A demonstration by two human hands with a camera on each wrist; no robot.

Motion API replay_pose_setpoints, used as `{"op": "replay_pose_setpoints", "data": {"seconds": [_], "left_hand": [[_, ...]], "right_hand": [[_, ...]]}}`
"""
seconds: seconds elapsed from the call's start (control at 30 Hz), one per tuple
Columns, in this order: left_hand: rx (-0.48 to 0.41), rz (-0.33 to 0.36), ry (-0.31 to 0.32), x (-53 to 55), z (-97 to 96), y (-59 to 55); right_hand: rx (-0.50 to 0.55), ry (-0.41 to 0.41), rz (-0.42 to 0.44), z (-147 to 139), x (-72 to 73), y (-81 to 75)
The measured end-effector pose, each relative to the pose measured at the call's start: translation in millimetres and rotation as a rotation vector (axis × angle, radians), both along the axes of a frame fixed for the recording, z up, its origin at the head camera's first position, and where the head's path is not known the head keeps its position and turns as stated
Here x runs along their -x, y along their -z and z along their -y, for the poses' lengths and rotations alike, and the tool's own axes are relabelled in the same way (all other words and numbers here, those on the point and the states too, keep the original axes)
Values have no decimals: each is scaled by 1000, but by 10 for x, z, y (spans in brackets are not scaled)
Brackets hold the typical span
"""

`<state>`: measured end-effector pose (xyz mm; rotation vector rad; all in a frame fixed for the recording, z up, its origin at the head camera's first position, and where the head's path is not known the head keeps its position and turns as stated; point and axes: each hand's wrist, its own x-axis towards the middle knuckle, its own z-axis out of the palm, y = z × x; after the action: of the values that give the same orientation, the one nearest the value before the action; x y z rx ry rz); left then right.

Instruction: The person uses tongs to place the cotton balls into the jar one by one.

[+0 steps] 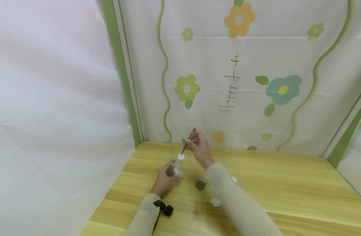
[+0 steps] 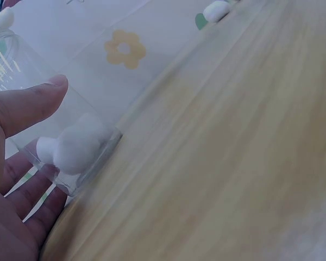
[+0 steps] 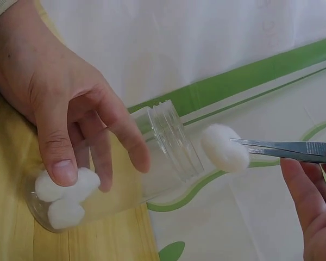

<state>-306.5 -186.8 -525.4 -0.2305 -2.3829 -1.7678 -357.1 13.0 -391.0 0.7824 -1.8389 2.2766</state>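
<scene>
My left hand (image 1: 163,180) grips a clear jar (image 3: 127,187) with a threaded open mouth, its thumb on one side and fingers round the other. Several white cotton balls (image 3: 65,212) lie at the jar's bottom. My right hand (image 1: 200,150) pinches grey metal tweezers (image 3: 293,150), their tips pointing down in the head view. Between those tips is another cotton ball (image 3: 225,148), just outside the jar's mouth in the right wrist view. In the left wrist view, the jar's base is right at the tabletop.
On the wooden table (image 1: 286,183), one cotton ball (image 1: 215,202) lies beside the right forearm and another (image 1: 234,179) shows just past the right sleeve. A white curtain (image 1: 204,59) with flowers hangs behind the table's far edge. Black devices sit at both wrists.
</scene>
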Motion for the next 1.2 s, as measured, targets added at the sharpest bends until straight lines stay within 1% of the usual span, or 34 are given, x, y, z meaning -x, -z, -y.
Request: {"op": "replay_pose_setpoints", "data": {"seconds": [0.27, 0.47, 0.67, 0.93, 1.2], "left_hand": [[-4, -1, -6, 9, -6, 6], [-8, -15, 10, 19, 6, 37], [7, -16, -10, 35, 9, 62], [33, -25, -32, 36, -11, 50], [27, -12, -24, 10, 8, 40]], "right_hand": [[-5, 4, -9, 40, -7, 7], [-3, 23, -6, 87, -10, 38], [4, 28, 7, 129, -10, 88], [4, 38, -5, 161, 18, 120], [22, 46, 29, 205, -13, 163]]}}
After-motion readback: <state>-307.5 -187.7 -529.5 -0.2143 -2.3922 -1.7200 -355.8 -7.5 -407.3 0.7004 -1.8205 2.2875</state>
